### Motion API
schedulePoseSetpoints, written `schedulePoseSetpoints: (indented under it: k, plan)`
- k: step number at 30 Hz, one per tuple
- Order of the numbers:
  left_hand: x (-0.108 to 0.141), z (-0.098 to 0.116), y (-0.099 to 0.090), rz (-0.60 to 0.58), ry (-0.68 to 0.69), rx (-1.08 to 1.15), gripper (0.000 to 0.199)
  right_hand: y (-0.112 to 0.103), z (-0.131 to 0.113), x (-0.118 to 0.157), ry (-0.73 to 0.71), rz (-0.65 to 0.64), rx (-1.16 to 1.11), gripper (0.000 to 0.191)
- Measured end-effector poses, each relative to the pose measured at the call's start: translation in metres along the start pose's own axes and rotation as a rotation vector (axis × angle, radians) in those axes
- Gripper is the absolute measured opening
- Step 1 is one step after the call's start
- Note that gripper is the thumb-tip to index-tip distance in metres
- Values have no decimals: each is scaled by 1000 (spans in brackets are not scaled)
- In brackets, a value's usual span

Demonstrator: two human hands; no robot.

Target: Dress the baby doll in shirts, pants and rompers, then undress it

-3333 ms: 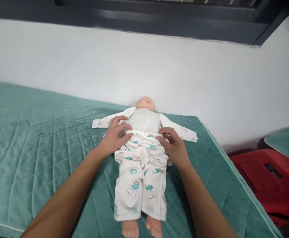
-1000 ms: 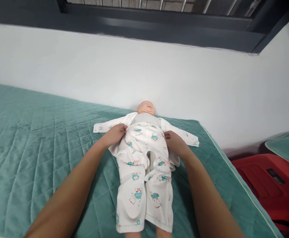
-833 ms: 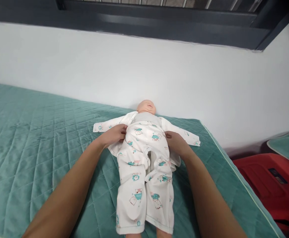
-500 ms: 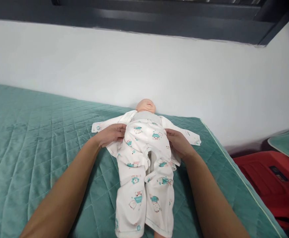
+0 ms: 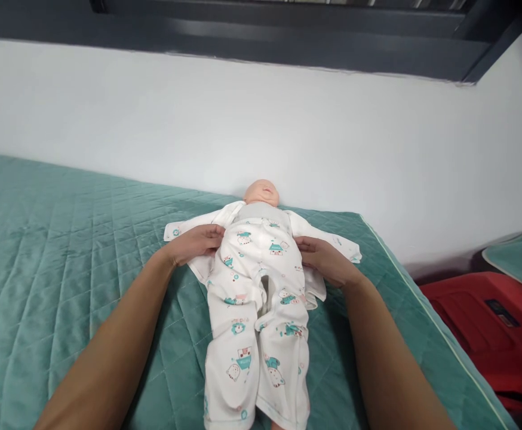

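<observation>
- Plain white wall [image 5: 261, 119] is rising behind the doll's head, and a dark grey window frame [image 5: 261, 36] is running above it.
- Green quilted fabric cover [image 5: 64, 269] is lying beneath the doll; a red hard-looking object [image 5: 480, 322] is standing well to the doll's right, as the wearer sees it, with a green cloth [image 5: 518, 257] above.
- Flesh-coloured doll with a pale cloth torso [image 5: 261, 192] is lying face up, its head toward the wall.
- White long-sleeved printed jacket [image 5: 328, 239] is spreading open beneath the doll, both sleeves pointing outward.
- White soft printed trousers [image 5: 265, 257] are covering the doll's legs and belly, with the waist reaching below the chest and a slit opening between the legs.
- Left hand [image 5: 199, 242] and right hand [image 5: 321, 257] are resting apart, on opposite sides of the doll's waist, fingertips meeting the trousers' side edges; whether they are pinching fabric cannot be told.
- Handling note (judgement): working well here probably means keeping both hands level, easing both sides evenly, using light fingertip pressure, and keeping the jacket flaps from bunching under the waist.
</observation>
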State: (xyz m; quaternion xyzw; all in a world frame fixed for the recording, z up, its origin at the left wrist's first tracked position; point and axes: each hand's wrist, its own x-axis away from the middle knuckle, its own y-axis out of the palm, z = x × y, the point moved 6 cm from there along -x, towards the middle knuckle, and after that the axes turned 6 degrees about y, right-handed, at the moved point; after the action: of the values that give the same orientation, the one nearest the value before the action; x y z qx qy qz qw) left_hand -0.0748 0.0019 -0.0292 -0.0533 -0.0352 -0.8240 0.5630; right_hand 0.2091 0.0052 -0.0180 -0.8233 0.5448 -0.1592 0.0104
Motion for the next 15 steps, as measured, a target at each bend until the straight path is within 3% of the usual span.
schedulePoseSetpoints:
  k: [7, 15]
  plan:
    - [1, 8, 2, -6, 64, -162, 23, -13, 13, -8, 75, 139, 36, 28]
    - [-3, 11, 2, 54, 127, -238, 16, -8, 5, -4, 62, 113, 198, 16]
